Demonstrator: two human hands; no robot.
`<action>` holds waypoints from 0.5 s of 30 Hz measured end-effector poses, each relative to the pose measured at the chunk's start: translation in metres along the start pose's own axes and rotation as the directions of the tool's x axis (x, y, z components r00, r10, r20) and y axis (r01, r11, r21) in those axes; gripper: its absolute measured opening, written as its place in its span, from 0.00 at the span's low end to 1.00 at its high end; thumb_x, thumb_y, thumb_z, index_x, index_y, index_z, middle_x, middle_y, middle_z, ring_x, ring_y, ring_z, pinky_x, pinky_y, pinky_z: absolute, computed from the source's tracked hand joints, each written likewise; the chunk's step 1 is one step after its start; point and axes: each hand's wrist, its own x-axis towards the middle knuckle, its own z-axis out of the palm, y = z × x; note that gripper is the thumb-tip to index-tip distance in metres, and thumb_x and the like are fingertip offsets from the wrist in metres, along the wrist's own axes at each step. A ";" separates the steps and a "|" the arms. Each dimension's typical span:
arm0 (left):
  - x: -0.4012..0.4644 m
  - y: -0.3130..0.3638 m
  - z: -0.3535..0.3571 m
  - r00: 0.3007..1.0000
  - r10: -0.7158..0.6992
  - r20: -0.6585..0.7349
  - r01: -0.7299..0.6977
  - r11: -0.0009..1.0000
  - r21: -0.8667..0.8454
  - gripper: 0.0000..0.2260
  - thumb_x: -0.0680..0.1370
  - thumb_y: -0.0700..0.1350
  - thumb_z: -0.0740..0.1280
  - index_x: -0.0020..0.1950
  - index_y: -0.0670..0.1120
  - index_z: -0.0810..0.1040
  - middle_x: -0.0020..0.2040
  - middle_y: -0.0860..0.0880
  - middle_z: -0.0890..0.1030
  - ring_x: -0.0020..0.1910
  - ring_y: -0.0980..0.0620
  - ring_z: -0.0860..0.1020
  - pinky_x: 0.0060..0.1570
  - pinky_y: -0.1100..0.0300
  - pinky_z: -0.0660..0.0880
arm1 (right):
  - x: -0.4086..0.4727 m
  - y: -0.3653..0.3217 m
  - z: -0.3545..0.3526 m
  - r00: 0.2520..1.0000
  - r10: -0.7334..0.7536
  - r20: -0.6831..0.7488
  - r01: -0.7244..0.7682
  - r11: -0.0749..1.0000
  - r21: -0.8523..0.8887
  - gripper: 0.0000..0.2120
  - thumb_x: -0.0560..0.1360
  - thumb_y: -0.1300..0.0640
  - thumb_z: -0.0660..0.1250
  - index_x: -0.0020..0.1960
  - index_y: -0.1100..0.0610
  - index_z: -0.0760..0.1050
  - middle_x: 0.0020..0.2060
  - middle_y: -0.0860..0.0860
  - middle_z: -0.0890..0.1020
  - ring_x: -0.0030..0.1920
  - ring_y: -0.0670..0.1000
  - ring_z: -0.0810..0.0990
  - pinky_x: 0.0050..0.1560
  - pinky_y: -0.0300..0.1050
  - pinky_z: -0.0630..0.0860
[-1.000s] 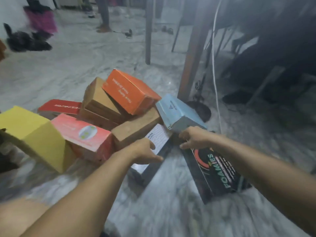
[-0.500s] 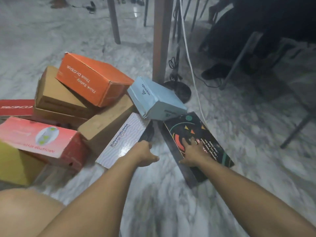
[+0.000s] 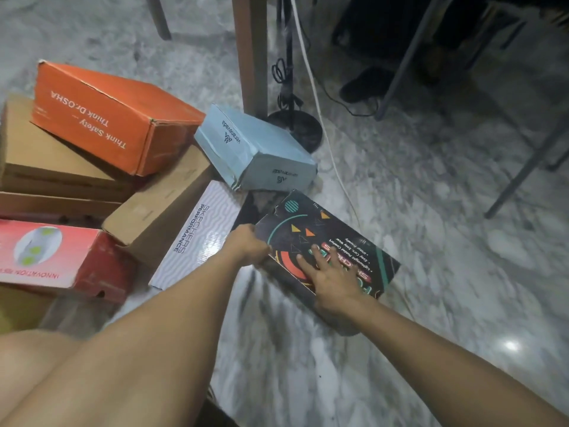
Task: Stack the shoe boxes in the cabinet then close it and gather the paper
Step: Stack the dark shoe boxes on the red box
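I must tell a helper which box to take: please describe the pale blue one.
Start at the wooden post on the marble floor. The pale blue box lies tilted at its foot, right of the orange box. It alone is blue, printed "veranevada".

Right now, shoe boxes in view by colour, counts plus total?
Orange box: 1
Plain brown boxes: 2
Light blue box: 1
White patterned box: 1
Red box: 1
Black printed box, under both hands: 1
Total: 7
A yellow patch at the lower left edge is too cropped to count.
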 end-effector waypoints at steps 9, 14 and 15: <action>0.004 -0.019 0.010 0.989 -0.103 0.103 0.109 0.992 -0.058 0.18 0.71 0.41 0.71 0.57 0.35 0.73 0.49 0.39 0.81 0.46 0.44 0.78 0.42 0.58 0.71 | -0.033 0.030 0.021 0.985 -0.070 -0.157 0.068 0.997 -0.021 0.47 0.71 0.54 0.71 0.79 0.43 0.43 0.78 0.52 0.37 0.77 0.61 0.36 0.73 0.71 0.44; 0.001 -0.019 0.020 0.978 -0.110 0.179 0.127 0.988 -0.089 0.07 0.69 0.38 0.72 0.38 0.40 0.74 0.39 0.42 0.77 0.36 0.47 0.74 0.37 0.58 0.69 | -0.052 0.048 0.035 0.837 0.527 -0.148 -0.330 0.702 0.631 0.64 0.57 0.36 0.79 0.78 0.49 0.42 0.78 0.55 0.36 0.77 0.61 0.37 0.71 0.70 0.48; 0.000 -0.019 0.021 0.975 -0.116 0.188 0.136 0.986 -0.097 0.06 0.69 0.37 0.72 0.38 0.40 0.75 0.39 0.42 0.77 0.35 0.47 0.73 0.36 0.58 0.69 | -0.053 0.052 0.037 0.812 0.577 -0.088 -0.343 0.594 0.728 0.65 0.56 0.37 0.80 0.78 0.49 0.43 0.78 0.57 0.39 0.77 0.61 0.41 0.72 0.68 0.52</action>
